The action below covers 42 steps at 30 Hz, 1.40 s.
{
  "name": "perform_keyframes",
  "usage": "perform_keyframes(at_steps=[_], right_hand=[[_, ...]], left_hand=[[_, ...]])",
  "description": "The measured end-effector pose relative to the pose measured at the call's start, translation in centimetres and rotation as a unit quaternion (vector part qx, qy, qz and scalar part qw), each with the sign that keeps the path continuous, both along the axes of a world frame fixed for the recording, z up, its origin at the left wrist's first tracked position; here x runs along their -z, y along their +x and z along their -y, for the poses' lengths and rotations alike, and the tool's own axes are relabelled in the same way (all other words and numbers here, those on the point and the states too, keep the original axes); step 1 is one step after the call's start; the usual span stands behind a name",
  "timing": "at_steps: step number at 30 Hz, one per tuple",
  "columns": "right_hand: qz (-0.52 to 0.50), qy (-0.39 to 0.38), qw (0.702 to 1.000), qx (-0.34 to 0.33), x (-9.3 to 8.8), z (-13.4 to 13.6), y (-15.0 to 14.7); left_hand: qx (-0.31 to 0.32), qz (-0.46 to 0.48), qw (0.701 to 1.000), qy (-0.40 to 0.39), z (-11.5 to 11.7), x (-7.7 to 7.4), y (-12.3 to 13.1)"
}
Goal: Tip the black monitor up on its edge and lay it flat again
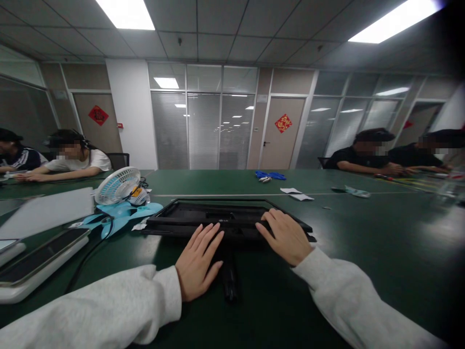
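Note:
A wide black frame-like panel [189,220] lies across the green table in front of me. Fingers stretched out, my left hand [199,261] rests its fingertips at the panel's near edge, left of its middle. My right hand [285,235] lies over the panel's right part, its thumb and fingers apart, with the fingertips on the black surface. Below the panel's middle, a black post-like part [229,281] points toward me between the two hands. Whether it joins the panel is too dark to tell.
On the left are a white fan head [118,185], light blue fan blades [119,216], a black cable and a white device [43,257]. Blue gloves [271,175] and white papers [297,194] lie farther back. People sit at both far sides.

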State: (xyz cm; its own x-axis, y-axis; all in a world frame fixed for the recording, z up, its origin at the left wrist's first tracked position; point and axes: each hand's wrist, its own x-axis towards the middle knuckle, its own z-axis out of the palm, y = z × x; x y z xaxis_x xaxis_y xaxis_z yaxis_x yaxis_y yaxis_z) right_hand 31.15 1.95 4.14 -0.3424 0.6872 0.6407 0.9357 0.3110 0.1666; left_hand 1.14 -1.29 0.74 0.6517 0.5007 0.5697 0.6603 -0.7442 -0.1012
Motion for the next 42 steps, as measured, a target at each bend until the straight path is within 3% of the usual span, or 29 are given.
perform_keyframes(at_steps=[20, 42], right_hand=[[-0.012, 0.06, 0.998, 0.008, -0.2, 1.1, -0.5], [0.007, 0.076, 0.997, 0.002, 0.2, 0.3, -0.5]], left_hand=[[-0.015, -0.007, 1.0, 0.019, 0.2, 0.1, 0.0], [-0.008, -0.004, 1.0, 0.014, -0.4, 0.5, -0.1]])
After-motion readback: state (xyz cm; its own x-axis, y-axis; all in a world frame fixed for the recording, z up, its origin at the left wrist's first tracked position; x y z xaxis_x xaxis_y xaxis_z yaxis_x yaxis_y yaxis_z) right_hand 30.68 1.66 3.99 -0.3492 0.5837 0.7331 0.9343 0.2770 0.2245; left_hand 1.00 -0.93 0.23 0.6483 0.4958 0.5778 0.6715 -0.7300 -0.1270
